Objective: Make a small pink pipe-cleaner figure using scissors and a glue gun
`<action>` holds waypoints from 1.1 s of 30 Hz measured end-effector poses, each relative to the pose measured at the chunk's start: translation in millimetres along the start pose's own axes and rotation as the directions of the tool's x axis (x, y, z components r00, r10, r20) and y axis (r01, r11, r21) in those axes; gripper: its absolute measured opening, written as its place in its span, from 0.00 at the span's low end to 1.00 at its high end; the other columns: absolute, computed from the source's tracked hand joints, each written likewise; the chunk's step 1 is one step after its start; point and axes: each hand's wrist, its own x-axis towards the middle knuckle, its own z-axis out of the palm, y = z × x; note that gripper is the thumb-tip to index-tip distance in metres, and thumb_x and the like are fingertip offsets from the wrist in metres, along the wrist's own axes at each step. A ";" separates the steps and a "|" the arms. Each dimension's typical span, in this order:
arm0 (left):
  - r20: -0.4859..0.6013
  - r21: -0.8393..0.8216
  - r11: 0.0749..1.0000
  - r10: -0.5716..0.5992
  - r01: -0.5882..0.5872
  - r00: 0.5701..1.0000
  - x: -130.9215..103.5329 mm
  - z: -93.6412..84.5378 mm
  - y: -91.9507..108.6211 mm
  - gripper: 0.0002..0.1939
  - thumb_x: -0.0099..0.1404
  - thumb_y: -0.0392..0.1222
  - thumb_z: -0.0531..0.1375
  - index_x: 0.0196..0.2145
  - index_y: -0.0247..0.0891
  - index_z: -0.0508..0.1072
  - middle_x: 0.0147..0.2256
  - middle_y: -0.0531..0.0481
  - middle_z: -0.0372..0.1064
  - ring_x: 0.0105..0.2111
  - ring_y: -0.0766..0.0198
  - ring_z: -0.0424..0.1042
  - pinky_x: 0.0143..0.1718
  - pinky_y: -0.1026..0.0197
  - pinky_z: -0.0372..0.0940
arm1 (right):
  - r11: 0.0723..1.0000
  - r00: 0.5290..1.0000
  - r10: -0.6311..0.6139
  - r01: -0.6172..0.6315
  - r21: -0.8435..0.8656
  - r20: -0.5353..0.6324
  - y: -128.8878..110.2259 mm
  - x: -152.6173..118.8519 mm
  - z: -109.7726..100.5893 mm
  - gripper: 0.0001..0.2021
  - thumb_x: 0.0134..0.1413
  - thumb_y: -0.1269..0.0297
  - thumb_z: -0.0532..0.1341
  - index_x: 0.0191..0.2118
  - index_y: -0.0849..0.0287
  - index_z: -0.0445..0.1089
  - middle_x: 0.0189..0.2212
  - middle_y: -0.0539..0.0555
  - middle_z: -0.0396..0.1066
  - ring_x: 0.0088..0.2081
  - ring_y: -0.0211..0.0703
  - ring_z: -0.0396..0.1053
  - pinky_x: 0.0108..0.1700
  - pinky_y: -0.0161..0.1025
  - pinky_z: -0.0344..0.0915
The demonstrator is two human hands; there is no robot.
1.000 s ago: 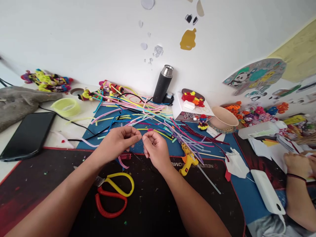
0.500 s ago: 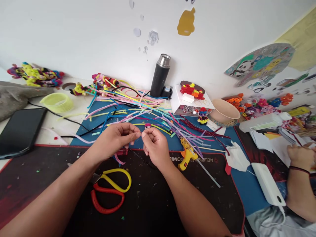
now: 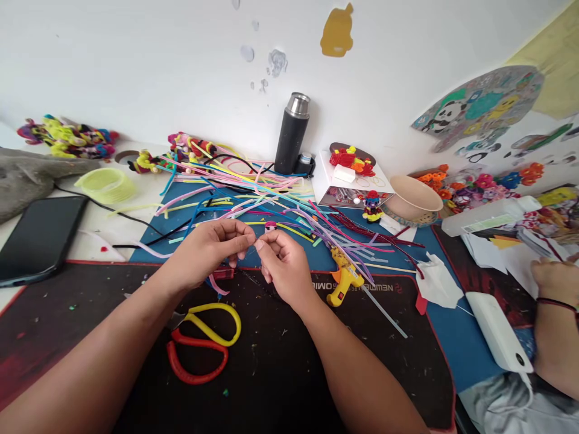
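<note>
My left hand [image 3: 217, 250] and my right hand [image 3: 284, 262] meet fingertip to fingertip above the front edge of the pipe cleaners [image 3: 253, 208]. Both pinch, thumb against forefinger. Whatever lies between the fingertips is too small to name. Just behind the right fingers a small pink-topped piece [image 3: 270, 226] shows in part. Scissors [image 3: 210, 325] with one yellow and one red handle lie below my left hand, their blades partly hidden by the forearm. To the right of my right hand rests a yellow glue gun [image 3: 344, 280] with a clear glue stick [image 3: 384, 310] at its back.
A black flask [image 3: 292, 138] stands by the wall, beside a white box [image 3: 325, 181] and a beige bowl [image 3: 414, 202]. Far left lies a phone [image 3: 38, 238]; at right, a white power bank [image 3: 497, 331]. Another person's hand [image 3: 554, 277] works at the right edge.
The view has shifted slightly. My two hands keep their fingertip pinch in nearly the same place, with only tiny finger movement.
</note>
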 end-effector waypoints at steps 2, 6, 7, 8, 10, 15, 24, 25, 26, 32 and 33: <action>-0.006 -0.036 0.999 -0.010 0.010 1.000 0.9 -0.6 -2.5 0.23 0.55 0.63 0.75 0.31 0.41 0.80 0.25 0.53 0.72 0.22 0.64 0.68 0.24 0.64 0.65 | 1.000 1.000 0.000 0.000 0.007 -0.016 -1.0 0.3 -0.9 0.16 0.64 0.46 0.67 0.37 0.54 0.69 0.17 0.40 0.62 0.16 0.33 0.58 0.20 0.33 0.55; 0.011 -0.064 0.998 -0.021 0.022 1.000 1.7 -1.0 -5.5 0.21 0.55 0.60 0.76 0.31 0.40 0.80 0.24 0.54 0.72 0.22 0.65 0.68 0.24 0.65 0.64 | 0.999 0.999 -0.009 0.011 0.036 -0.053 0.4 2.3 -4.0 0.17 0.64 0.46 0.67 0.38 0.54 0.69 0.17 0.40 0.62 0.16 0.33 0.58 0.20 0.33 0.56; 0.017 -0.059 0.998 -0.020 0.021 1.000 1.8 -0.9 -6.0 0.20 0.56 0.60 0.76 0.32 0.40 0.81 0.24 0.54 0.72 0.22 0.65 0.68 0.24 0.66 0.64 | 0.999 0.998 -0.010 0.012 0.038 -0.055 1.1 2.8 -4.8 0.17 0.64 0.46 0.67 0.39 0.54 0.70 0.17 0.40 0.63 0.16 0.33 0.58 0.20 0.33 0.56; 0.022 -0.052 0.998 -0.019 0.020 1.000 2.0 -0.9 -6.5 0.20 0.56 0.60 0.76 0.32 0.40 0.81 0.25 0.53 0.72 0.22 0.65 0.68 0.24 0.66 0.63 | 0.999 0.999 -0.009 0.011 0.039 -0.054 1.7 3.1 -5.4 0.17 0.64 0.45 0.68 0.39 0.54 0.70 0.18 0.40 0.63 0.16 0.33 0.58 0.20 0.32 0.56; 0.023 -0.035 0.999 -0.015 0.015 1.000 2.1 -1.1 -7.6 0.20 0.57 0.59 0.76 0.33 0.40 0.82 0.25 0.53 0.73 0.23 0.65 0.69 0.24 0.65 0.64 | 0.999 0.999 -0.007 0.009 0.036 -0.046 2.5 3.4 -6.1 0.17 0.64 0.45 0.67 0.39 0.55 0.70 0.18 0.40 0.63 0.16 0.33 0.58 0.20 0.32 0.56; 0.033 -0.006 1.000 -0.024 0.024 0.999 1.7 -2.5 -9.4 0.20 0.57 0.60 0.75 0.34 0.40 0.83 0.25 0.53 0.74 0.22 0.65 0.69 0.23 0.65 0.63 | 1.000 0.999 -0.008 0.009 0.025 -0.031 2.1 3.6 -6.3 0.18 0.64 0.44 0.67 0.39 0.55 0.71 0.19 0.41 0.64 0.17 0.33 0.59 0.21 0.33 0.56; 0.063 -0.022 0.999 -0.037 0.039 0.997 2.4 -4.9 -12.6 0.20 0.59 0.59 0.76 0.35 0.39 0.83 0.27 0.53 0.74 0.24 0.66 0.70 0.25 0.66 0.65 | 0.998 1.000 0.005 -0.006 0.061 0.011 0.6 5.9 -8.7 0.16 0.62 0.47 0.69 0.38 0.55 0.70 0.18 0.40 0.65 0.16 0.33 0.59 0.20 0.33 0.55; 0.065 -0.024 0.999 -0.039 0.041 0.997 2.3 -5.3 -13.0 0.20 0.59 0.59 0.76 0.35 0.39 0.83 0.27 0.54 0.74 0.24 0.66 0.70 0.25 0.66 0.64 | 0.998 1.000 0.007 -0.008 0.066 0.014 0.3 6.0 -8.9 0.16 0.62 0.48 0.69 0.38 0.55 0.70 0.18 0.40 0.65 0.16 0.33 0.59 0.20 0.33 0.55; 0.067 -0.026 0.999 -0.040 0.042 0.997 2.1 -5.7 -13.4 0.20 0.59 0.59 0.76 0.35 0.39 0.83 0.26 0.54 0.74 0.23 0.66 0.70 0.25 0.66 0.64 | 0.997 1.000 0.010 -0.011 0.071 0.015 0.0 6.1 -8.9 0.16 0.61 0.48 0.69 0.38 0.55 0.70 0.18 0.40 0.65 0.16 0.33 0.59 0.20 0.33 0.55; 0.057 -0.039 0.998 -0.044 0.046 0.997 1.6 -4.4 -11.4 0.23 0.58 0.62 0.76 0.35 0.39 0.83 0.26 0.53 0.74 0.23 0.65 0.70 0.25 0.65 0.64 | 0.995 0.999 0.036 -0.037 0.092 0.014 -0.3 6.5 -8.8 0.15 0.61 0.50 0.69 0.36 0.54 0.69 0.17 0.39 0.64 0.16 0.32 0.58 0.19 0.34 0.54; 0.044 -0.042 0.998 -0.044 0.045 0.998 1.6 -3.9 -10.1 0.23 0.58 0.62 0.76 0.35 0.39 0.83 0.25 0.53 0.73 0.23 0.65 0.69 0.25 0.65 0.64 | 0.995 0.999 0.039 -0.040 0.094 0.011 -0.3 6.5 -8.9 0.15 0.61 0.50 0.68 0.36 0.54 0.69 0.17 0.39 0.64 0.16 0.32 0.58 0.19 0.34 0.53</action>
